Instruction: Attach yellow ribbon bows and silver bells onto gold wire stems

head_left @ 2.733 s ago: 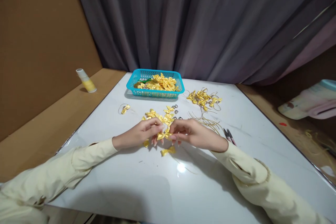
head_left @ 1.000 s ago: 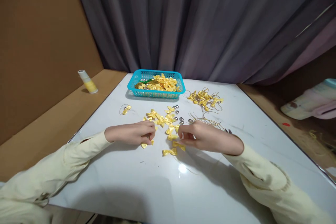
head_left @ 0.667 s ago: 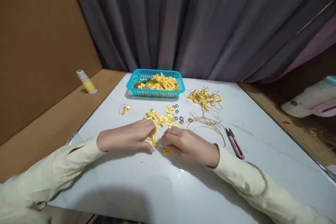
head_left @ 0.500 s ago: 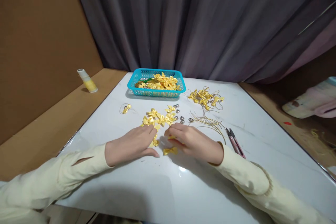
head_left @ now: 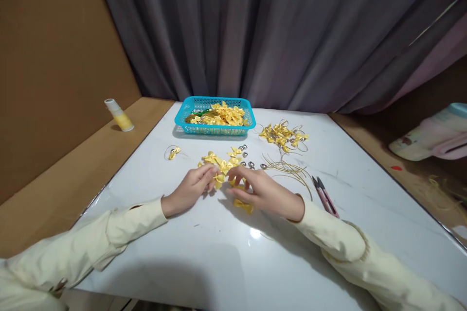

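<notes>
My left hand [head_left: 192, 189] is closed, its thumb and fingers pinched together at the near edge of a pile of yellow satin ribbon bows [head_left: 223, 164]. One yellow ribbon bow [head_left: 219, 181] shows at its fingertips and seems to be pinched there. Facing it, my right hand [head_left: 264, 191] is curved over the pile's right side with thumb and fingers apart. Beneath that thumb lies another bow [head_left: 243, 205] on the white table. Small silver beads [head_left: 251, 164] lie just beyond the right fingers.
A blue basket [head_left: 215, 130] of bows and gold cords stands at the back. To its right lies a heap of corded bows [head_left: 282, 134]. Loose gold cords [head_left: 288, 170] and thread snips [head_left: 326, 198] are right of my right hand. One looped bow [head_left: 174, 153] sits left.
My left hand has drawn its fingers and thumb into a pinch, lifting from lying over the bows. The right fingers have spread apart. The view has shifted slightly.
</notes>
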The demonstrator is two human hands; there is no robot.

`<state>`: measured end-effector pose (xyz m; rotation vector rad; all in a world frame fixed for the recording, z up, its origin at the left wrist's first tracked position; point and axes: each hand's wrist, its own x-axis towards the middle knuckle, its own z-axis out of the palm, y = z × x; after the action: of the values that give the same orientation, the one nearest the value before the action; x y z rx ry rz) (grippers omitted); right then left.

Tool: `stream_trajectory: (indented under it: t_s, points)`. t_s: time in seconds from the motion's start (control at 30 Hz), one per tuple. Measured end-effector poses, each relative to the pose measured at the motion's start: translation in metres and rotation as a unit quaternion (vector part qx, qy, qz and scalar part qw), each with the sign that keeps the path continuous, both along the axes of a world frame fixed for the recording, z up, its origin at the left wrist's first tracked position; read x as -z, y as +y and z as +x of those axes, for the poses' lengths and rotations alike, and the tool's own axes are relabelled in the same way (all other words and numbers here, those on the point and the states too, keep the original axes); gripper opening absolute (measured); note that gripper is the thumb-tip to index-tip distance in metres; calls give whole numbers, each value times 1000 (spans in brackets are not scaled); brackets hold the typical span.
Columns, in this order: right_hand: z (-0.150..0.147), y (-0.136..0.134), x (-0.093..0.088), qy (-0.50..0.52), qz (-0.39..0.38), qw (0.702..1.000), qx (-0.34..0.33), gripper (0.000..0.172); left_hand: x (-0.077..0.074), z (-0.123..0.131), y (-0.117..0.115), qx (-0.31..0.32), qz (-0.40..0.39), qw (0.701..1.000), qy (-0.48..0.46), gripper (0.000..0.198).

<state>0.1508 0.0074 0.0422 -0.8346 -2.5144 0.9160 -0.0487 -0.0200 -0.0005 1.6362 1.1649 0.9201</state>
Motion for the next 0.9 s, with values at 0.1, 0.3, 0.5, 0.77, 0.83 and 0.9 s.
stream_trajectory:
  t_s: [0.1,0.3,0.5,0.77,0.83,0.9]
  points:
    - [-4,-2,6,56,-76,995,16,17,1,7,-5,28,-96,989,-110,30]
    - [-6,-5,8,67,-107,992,-3,9,1,10,-8,57,-83,988,-116,28]
    - [-5,-2,13,58,-83,995,-4,8,2,8,-8,68,-78,991,-87,28]
    - [3,6,10,59,-206,976,-44,14,-7,-11,-1,171,195,957,134,20]
    - [5,8,9,58,-233,969,-51,16,-10,-13,0,191,234,937,174,14]
    - [6,8,8,56,-249,965,-58,17,-12,-13,0,206,233,931,191,11]
